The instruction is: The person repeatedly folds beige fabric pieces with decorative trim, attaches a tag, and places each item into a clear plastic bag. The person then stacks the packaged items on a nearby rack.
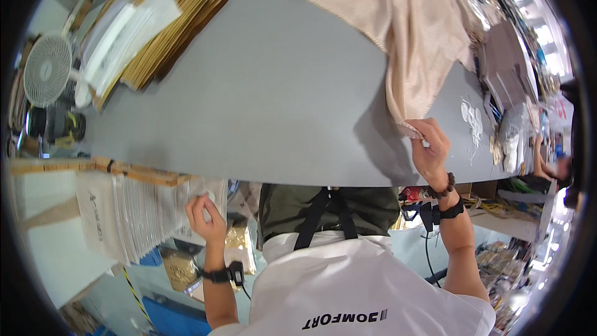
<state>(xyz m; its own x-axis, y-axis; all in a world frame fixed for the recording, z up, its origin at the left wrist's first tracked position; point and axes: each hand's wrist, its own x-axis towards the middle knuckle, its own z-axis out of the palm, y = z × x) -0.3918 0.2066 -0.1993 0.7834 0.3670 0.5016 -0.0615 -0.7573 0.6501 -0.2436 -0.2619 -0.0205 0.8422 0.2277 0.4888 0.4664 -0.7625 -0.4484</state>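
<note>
A pale pink-beige cloth (pixel 416 43) with a stitched edge lies across the far side of the grey table (pixel 249 87). Its near corner is pinched in the fingers of my right hand (pixel 430 149), which lifts it over the table's right part. My left hand (pixel 206 218) is off the table's near edge, at the lower left, its fingers curled together. A small whitish bit shows at those fingertips, too small to name. Closest to this hand is a row of white packets (pixel 137 211) standing upright below the table's edge.
A stack of brown envelopes (pixel 180 31) with white sheets lies at the far left, beside a white fan (pixel 48 68). White thread scraps (pixel 472 124) lie on the right, near grey cartons (pixel 507 56) and clear plastic bags (pixel 515 137). Another person's arm (pixel 541 158) shows at the right rim.
</note>
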